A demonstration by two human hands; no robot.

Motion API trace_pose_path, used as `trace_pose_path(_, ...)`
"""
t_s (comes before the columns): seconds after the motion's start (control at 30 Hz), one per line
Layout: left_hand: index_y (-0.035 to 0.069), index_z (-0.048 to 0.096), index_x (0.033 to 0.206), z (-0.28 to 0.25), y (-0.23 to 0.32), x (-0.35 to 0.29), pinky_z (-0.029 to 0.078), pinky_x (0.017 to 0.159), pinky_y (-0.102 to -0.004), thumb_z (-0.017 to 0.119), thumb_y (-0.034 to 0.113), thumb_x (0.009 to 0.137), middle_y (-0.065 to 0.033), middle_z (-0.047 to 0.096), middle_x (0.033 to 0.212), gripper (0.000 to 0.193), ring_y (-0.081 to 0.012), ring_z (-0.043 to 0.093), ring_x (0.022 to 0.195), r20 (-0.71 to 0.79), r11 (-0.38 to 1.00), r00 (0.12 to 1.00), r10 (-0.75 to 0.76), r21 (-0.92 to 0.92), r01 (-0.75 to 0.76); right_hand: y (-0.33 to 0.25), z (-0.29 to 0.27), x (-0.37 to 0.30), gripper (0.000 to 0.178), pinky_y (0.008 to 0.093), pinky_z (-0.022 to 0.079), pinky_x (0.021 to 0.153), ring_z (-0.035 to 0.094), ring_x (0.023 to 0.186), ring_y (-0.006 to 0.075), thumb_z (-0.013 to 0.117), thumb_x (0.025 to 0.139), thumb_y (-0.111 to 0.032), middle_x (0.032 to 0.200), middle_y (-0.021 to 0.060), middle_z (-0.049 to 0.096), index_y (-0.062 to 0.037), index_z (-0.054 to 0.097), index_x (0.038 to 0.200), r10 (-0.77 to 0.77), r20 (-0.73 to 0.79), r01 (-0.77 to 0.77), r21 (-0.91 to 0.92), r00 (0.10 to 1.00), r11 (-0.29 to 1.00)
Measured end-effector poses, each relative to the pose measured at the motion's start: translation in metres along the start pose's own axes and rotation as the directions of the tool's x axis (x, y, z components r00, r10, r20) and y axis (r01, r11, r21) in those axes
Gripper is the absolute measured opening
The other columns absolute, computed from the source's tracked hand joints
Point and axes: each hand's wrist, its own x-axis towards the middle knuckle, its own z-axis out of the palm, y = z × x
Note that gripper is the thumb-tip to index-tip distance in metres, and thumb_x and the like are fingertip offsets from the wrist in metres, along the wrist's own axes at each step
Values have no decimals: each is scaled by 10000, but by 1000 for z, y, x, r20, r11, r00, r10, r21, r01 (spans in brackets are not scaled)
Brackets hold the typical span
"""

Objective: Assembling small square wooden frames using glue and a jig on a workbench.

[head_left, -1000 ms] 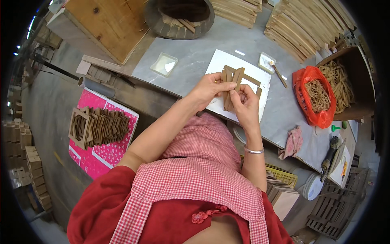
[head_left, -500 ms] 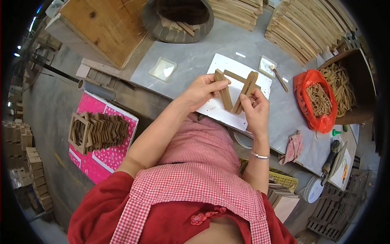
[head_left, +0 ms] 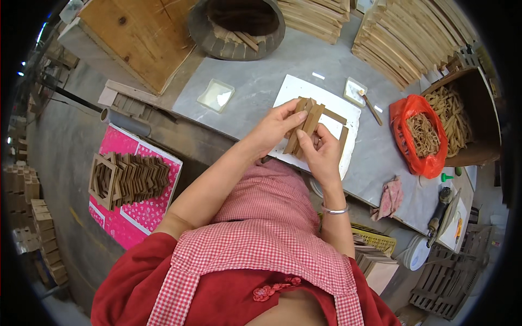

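Several short brown wooden strips (head_left: 311, 120) are held side by side above a white board (head_left: 289, 86) on the table. My left hand (head_left: 276, 130) grips them near their far ends, its thumb lying across the wood. Lower down, my right hand (head_left: 322, 155) is closed on the same strips, its thumb against their side; its other fingers are partly hidden. On the board, just right of the strips, lie another wooden strip (head_left: 335, 116) and a further strip (head_left: 343, 138) at an angle to it.
A shallow clear dish (head_left: 216, 95) stands left of the board. Behind it are a small dish (head_left: 354, 89) and a brush (head_left: 372, 108). A red plastic bag (head_left: 399, 117) of rubber bands sits at right, near a pink cloth (head_left: 389, 198). Wooden frames (head_left: 136, 179) stand on a pink surface at left.
The strips that were apart, one in each hand, are now together side by side. My right hand has moved left toward my left hand, uncovering a strip on the board.
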Motion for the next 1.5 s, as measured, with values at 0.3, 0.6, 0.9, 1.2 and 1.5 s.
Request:
trace_pose_path(0.3,3,671,1259,1,-13,4,511,780,-236,750,128,942,0,708,1010,350,-51,622,893,-174,992,983,59,120,-38,-6,-10,-3,166,315,422,542,505,574,134,729,871,-107,688,57,573,18,621,864,-193,-224,58,-499,955,865)
trace_pose_path(0.6,38,727,1163,-10,-19,-2,482,686,-268,762,302,935,-14,702,938,351,-97,619,821,-27,988,989,-142,-59,141,-11,-4,-16,184,213,429,597,518,695,10,672,966,-97,841,-39,657,51,677,1076,99,-28,-103,-284,995,953)
trace_pose_path(0.9,25,697,1219,-29,0,-8,536,821,-280,762,201,935,-24,722,1055,341,-108,666,943,186,989,972,-141,-12,146,-18,-7,-27,231,224,497,767,597,878,54,658,999,-97,1021,10,677,43,643,1182,114,113,-98,-135,987,986)
trace_pose_path(1.2,0,685,1229,-32,-8,-18,567,844,-312,737,179,956,-46,727,1073,331,-136,687,970,44,986,993,-107,-120,112,-11,2,-23,176,203,469,661,566,770,27,668,1002,-111,904,-21,657,23,652,1116,69,26,-68,-30,997,997)
trace_pose_path(1.5,9,738,1140,-31,4,-29,584,754,-304,781,158,901,-50,737,1001,285,-133,687,898,22,993,995,-96,-70,97,-13,4,-18,157,200,405,548,498,647,16,710,977,-106,770,-48,598,17,656,1060,160,187,-132,-155,969,979)
